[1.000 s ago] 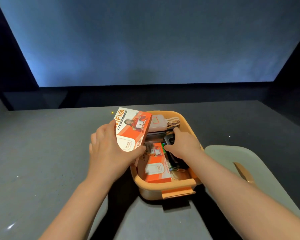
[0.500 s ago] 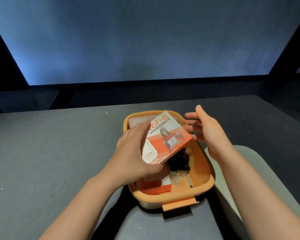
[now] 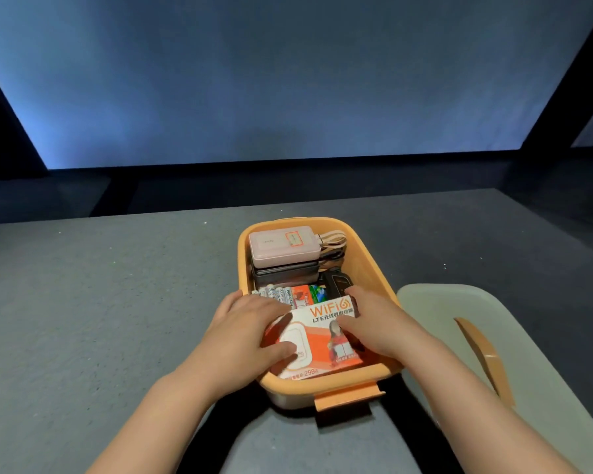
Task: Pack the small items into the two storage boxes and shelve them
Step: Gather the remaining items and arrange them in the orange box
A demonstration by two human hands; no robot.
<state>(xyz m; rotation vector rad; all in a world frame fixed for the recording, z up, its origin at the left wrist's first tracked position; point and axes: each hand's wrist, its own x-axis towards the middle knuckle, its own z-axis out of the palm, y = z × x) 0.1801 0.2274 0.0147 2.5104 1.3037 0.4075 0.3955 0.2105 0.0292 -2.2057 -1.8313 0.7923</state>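
Grey table (image 3: 100,302), blue backdrop (image 3: 288,80)

Before you lies a speckled grey matte tabletop (image 3: 117,302); beyond its far edge, a large pale-blue, dimly lit wall panel (image 3: 288,80) framed by dark angled side borders (image 3: 0,131).

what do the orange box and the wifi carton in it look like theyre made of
Orange box: looks like moulded plastic, matte, with smooth rounded rim and a hinged latch tab. WiFi carton: most likely printed cardboard, slightly glossy, with flat faces, sharp edges and printed graphics. Both hands press on it.
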